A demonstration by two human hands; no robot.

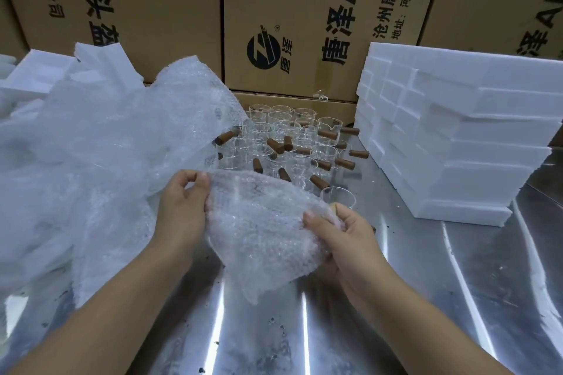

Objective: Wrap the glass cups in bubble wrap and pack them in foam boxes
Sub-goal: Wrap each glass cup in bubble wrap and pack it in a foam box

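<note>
Head view looks down on a metal table (335, 329), where two bare hands hold one bubble wrap sheet (262, 228) between them. The left hand (182, 204) pinches the upper left edge of the sheet between thumb and curled fingers. The right hand (344, 234) grips the right side, with the thumb pressed on top of the sheet and the fingers curled under it. The hands are apart, and the sheet is spread between them above the table.

The top edge of the sheet slopes from the left hand down to the right thumb. Its long axis goes from this edge toward the person, and the lower corner hangs down and points at the near part of the table.

Just behind the right hand stands a single cup (338, 196), upright. I cannot tell if the hand touches it.

Further back, the glass cups (286, 143) stand upright in a close group. Their wooden handles (275, 145) stick out sideways and point in many different directions.

To the left lies a big loose pile of bubble wrap (106, 146), touching the left hand's side of the sheet. White foam boxes (451, 143) are stacked on the right, well apart from the hands. More foam pieces (39, 70) lie at the far left. Cardboard cartons (304, 9) with printed letters stand along the back.
</note>
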